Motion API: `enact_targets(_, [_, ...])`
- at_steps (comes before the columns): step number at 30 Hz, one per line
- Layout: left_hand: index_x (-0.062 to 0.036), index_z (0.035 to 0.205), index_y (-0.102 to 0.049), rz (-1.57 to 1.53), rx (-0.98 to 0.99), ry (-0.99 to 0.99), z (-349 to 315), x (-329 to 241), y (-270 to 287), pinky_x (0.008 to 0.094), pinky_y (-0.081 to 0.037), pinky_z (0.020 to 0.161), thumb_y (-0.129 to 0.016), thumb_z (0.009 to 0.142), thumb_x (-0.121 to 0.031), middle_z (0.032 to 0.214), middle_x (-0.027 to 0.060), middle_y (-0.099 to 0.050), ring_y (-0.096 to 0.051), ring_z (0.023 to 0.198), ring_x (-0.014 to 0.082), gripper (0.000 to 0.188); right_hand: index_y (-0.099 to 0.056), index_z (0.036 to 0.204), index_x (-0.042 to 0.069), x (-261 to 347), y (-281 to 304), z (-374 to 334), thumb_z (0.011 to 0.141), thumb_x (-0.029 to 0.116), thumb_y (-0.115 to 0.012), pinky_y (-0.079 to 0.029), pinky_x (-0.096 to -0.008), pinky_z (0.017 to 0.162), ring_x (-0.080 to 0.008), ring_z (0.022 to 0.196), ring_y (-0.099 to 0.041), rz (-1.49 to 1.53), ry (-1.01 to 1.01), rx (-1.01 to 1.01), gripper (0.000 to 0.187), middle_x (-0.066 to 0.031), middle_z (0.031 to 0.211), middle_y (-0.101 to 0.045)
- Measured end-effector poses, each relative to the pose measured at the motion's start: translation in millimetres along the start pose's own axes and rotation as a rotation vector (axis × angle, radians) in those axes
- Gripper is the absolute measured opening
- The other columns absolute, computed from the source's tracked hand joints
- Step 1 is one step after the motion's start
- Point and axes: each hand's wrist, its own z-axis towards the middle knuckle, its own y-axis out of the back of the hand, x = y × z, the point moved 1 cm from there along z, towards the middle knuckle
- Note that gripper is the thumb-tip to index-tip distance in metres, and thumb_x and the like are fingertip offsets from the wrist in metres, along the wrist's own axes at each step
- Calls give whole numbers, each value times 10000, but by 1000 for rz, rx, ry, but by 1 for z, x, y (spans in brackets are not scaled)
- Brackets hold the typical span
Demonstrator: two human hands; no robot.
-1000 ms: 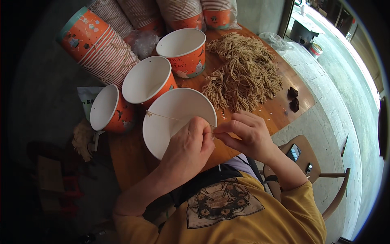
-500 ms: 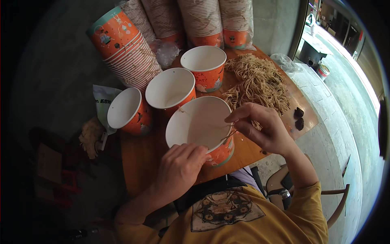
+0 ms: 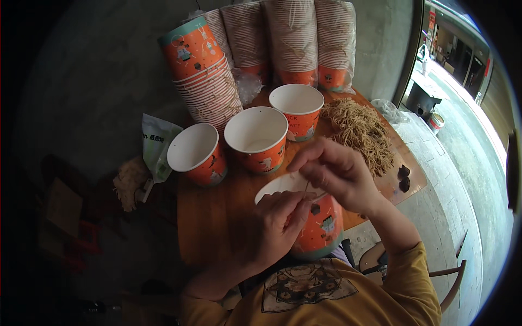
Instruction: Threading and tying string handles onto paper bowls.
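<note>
We see the left hand [image 3: 274, 225] wrapped around the near side of an orange paper bucket [image 3: 321, 228], its fingers curled over the rim and grasping the wall, while the bucket sits tilted at the near edge of the wooden table [image 3: 212, 217], just in front of the person's yellow shirt [image 3: 348, 293]. The right hand [image 3: 337, 174] hovers over the bucket's white mouth, its thumb and forefinger pinched on a thin pale string [image 3: 305, 187] that drops toward the rim; the other fingers are loosely bent. Behind the held bucket we count 3 more open buckets standing upright in a row: one on the left [image 3: 194, 153], one in the middle [image 3: 256, 137] and one further back on the right [image 3: 297, 110]. A heap of tan strings [image 3: 361, 133] lies on the table to the right of them, with 2 small dark lumps [image 3: 404, 177] near the table's right edge. Tall stacks of nested buckets [image 3: 204, 70] lean against the grey wall at the back, some wrapped in clear plastic. A white and green bag [image 3: 155, 146] hangs off the table's left side.
</note>
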Motion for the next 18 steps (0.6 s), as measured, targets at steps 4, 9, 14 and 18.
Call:
enact_targets(4, [-5,947,-630,-96,-19,88,8,6,16,278,-463,650,-578,924,-138,760,91,-622,-591,665,176,145,-595,1048,47,-16,15,15,971,116,-502,-419,-192,725,-28,802,-498,159,-174,-108,139,41,931,-574])
enact_targets(9, [-31,1137,-623,-457,-106,293,47,18,54,203,-456,781,-524,970,-175,954,6,-636,-555,852,52,242,-500,1254,46,-48,38,3,946,297,-553,-391,-272,966,-106,1109,-512,337,-136,27,400,-36,1204,-551])
enact_targets(14, [-35,1144,-599,-791,61,589,85,41,91,226,-526,689,-481,980,-226,948,61,-660,-635,780,106,279,-195,1452,56,-46,17,-3,597,469,-844,-235,-350,1118,-187,1349,-290,362,-66,63,1150,-90,1471,-277])
enact_targets(18, [-60,1132,-601,-965,99,765,92,50,97,222,-525,610,-504,965,-277,909,44,-666,-646,714,118,290,-267,1423,38,-54,15,20,710,494,-766,-295,-336,1084,-175,1284,-374,400,65,-30,983,-72,1351,-408])
